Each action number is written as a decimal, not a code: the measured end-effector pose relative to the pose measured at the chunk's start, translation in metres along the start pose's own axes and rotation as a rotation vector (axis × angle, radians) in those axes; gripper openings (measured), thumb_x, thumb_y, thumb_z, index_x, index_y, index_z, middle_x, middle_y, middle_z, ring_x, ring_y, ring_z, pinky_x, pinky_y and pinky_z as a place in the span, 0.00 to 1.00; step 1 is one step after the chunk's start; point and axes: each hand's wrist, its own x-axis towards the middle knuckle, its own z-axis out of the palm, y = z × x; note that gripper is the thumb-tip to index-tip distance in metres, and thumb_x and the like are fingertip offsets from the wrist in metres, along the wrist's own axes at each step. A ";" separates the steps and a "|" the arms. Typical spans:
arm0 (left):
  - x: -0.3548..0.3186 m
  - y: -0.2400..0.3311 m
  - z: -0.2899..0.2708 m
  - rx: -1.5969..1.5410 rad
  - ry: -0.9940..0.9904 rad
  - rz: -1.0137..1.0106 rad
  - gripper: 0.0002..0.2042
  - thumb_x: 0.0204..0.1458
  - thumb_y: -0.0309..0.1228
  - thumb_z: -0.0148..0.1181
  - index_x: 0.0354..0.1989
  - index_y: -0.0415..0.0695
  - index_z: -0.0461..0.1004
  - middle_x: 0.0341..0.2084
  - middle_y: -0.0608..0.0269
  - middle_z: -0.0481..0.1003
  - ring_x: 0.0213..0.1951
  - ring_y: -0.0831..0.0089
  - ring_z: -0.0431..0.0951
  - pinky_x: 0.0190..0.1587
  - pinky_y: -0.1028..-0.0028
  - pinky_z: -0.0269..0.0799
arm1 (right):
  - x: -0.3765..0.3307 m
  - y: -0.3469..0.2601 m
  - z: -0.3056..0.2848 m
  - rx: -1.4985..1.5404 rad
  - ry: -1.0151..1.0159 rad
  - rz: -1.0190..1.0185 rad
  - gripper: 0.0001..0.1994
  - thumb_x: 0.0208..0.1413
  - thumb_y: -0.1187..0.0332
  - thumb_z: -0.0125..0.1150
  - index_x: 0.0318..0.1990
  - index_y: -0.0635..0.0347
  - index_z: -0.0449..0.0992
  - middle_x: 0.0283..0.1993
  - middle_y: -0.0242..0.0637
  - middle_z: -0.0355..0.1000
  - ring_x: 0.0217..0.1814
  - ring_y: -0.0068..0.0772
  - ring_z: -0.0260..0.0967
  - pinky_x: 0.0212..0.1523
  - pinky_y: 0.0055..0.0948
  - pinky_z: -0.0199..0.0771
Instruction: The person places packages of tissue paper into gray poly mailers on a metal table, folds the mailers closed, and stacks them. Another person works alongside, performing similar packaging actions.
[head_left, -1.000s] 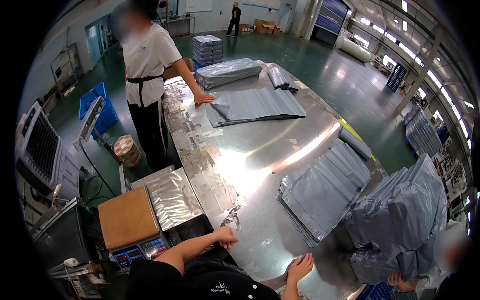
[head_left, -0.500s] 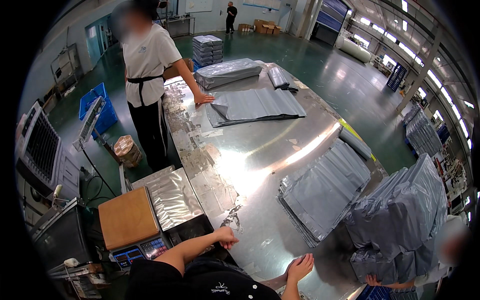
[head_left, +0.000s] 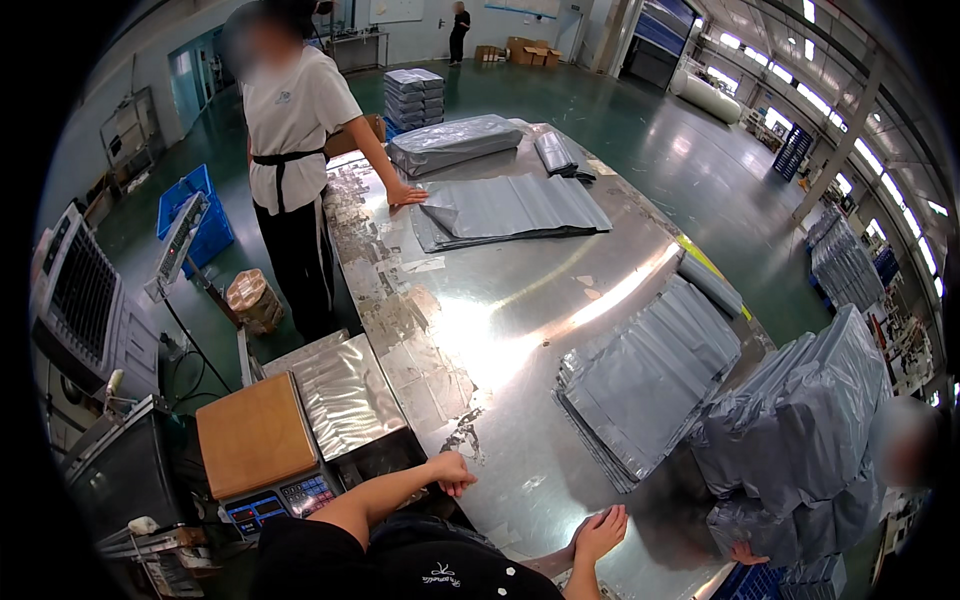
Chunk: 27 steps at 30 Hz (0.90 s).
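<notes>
My left hand (head_left: 454, 473) is curled into a loose fist at the near edge of the metal table (head_left: 500, 420), with nothing visible in it. To the right, my right hand (head_left: 600, 533) rests on the shiny tabletop, its fingers stretched out together and holding nothing I can see. Beyond it lies a fanned stack of grey plastic bags (head_left: 650, 375). A tall grey bagged pile (head_left: 800, 430) stands at the right, with a co-worker's hand (head_left: 745, 554) at its lower edge. At the far left corner, another co-worker's hand (head_left: 405, 193) presses on flat grey bags (head_left: 520, 208).
An electronic scale (head_left: 255, 435) with a tan platform stands left of my left arm, beside a ridged metal plate (head_left: 350, 395). A wrapped grey bundle (head_left: 455, 143) and rolled bags (head_left: 562, 155) lie on the table's far end. A blue crate (head_left: 195, 220) sits on the floor.
The right co-worker and the lower part of the tall pile have shifted slightly right; less of that forearm shows. My hands and the far co-worker's hand stay put.
</notes>
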 end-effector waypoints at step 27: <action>0.003 0.000 0.000 0.017 0.007 -0.018 0.18 0.55 0.44 0.57 0.22 0.42 0.79 0.21 0.64 0.81 0.18 0.77 0.79 0.22 0.74 0.77 | 0.001 0.000 0.000 -0.001 0.001 -0.004 0.22 0.56 0.65 0.50 0.57 0.64 0.67 0.64 0.45 0.63 0.67 0.53 0.56 0.66 0.47 0.53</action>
